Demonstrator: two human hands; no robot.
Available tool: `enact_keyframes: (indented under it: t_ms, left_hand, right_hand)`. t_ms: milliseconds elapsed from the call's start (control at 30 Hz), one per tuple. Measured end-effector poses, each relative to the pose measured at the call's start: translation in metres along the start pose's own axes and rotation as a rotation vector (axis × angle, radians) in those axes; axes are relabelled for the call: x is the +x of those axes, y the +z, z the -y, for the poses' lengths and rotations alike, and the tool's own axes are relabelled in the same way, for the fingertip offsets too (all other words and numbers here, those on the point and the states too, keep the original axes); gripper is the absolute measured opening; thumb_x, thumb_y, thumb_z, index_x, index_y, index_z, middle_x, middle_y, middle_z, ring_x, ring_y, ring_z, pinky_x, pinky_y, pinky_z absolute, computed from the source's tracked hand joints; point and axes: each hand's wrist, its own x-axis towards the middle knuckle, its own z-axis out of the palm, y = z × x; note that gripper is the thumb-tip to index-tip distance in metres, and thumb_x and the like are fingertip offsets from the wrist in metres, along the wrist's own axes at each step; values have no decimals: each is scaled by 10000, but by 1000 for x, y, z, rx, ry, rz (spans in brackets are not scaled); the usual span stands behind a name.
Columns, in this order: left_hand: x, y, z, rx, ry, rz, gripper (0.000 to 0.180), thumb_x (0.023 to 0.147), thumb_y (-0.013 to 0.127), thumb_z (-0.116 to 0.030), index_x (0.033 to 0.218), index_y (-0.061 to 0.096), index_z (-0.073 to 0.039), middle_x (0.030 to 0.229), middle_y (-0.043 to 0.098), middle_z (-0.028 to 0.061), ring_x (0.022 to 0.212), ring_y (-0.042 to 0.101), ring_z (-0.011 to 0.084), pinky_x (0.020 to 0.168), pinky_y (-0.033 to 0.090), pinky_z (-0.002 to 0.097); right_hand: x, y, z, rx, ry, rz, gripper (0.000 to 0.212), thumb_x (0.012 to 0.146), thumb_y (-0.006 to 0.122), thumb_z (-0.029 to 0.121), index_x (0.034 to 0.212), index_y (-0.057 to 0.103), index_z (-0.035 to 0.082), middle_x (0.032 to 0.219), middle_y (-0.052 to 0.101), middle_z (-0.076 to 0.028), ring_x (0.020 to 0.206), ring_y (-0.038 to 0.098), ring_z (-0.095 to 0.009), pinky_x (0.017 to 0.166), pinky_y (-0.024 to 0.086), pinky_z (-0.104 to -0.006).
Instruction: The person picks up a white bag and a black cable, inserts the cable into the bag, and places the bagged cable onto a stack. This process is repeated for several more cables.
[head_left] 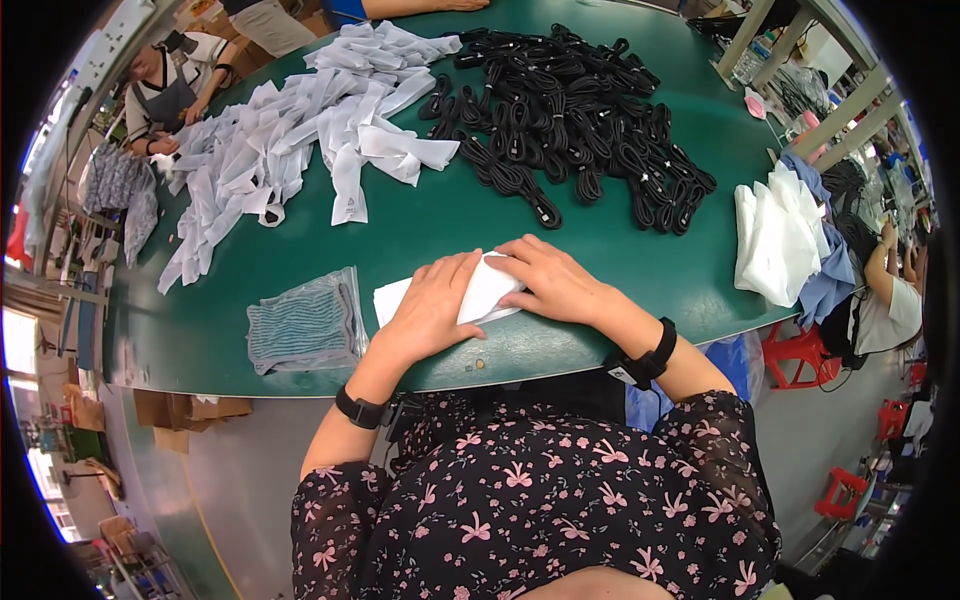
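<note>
My left hand (pixel 432 308) lies stretched out on a folded white sheet (pixel 488 289), fingers together and thumb apart. My right hand (pixel 556 284) rests on the sheet's right end, its thumb spread away from the fingers. Whether the sheet is paper, cloth or plastic I cannot tell; the left hand covers its middle, and a corner shows on that hand's far left. To the left of it, a clear plastic bag (pixel 305 322) with blue-grey striped cloth-like contents lies flat on the green table (pixel 640 270).
Frosted plastic sleeves (pixel 262 140) spread over the far left, beside a pile of bundled black cables (pixel 560 130). White plastic bags (pixel 778 240) lie at the right edge. A person (pixel 175 90) works at the far left. Red stools (pixel 797 357) stand on the floor at right.
</note>
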Motion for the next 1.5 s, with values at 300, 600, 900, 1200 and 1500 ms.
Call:
enact_keyframes:
  t_ms: [300,600,900,1200,1500]
  left_hand:
    - [-3,-2,0,-83,-82,55,1013,606,868,-282,1435,348,-20,1267,540,216,1172,515,390,1001,411,441]
    - [-5,2,2,-70,-20,15,1068,566,884,-294,1445,336,-33,1265,544,217,1155,527,403,991,425,443]
    - [3,-6,1,-88,17,-290,586,656,834,-214,1153,582,-35,1122,568,166,1075,549,358,915,458,420]
    - [6,35,-13,-56,-33,-285,184,758,721,-101,878,600,-29,901,535,134,872,566,334,767,490,399]
    - [7,40,-1,-93,17,-396,118,787,684,-45,865,606,-2,869,554,143,822,583,322,697,501,398]
  right_hand:
    - [-2,-12,10,159,110,35,676,760,783,299,1322,511,40,1278,520,-181,1194,496,-349,988,454,-420]
    - [4,-1,-2,124,30,138,796,700,822,278,1368,463,33,1327,503,-179,1190,513,-350,996,460,-426]
    - [19,-37,-21,-29,359,-182,596,705,805,207,1222,553,49,1112,553,-169,1055,562,-351,855,508,-429]
    - [13,5,-53,-371,336,-276,389,712,680,43,1055,501,4,945,530,-196,876,585,-391,718,518,-462]
    - [-5,0,-53,63,560,-313,222,871,592,126,1020,560,-35,884,639,-236,761,645,-403,697,511,-453]
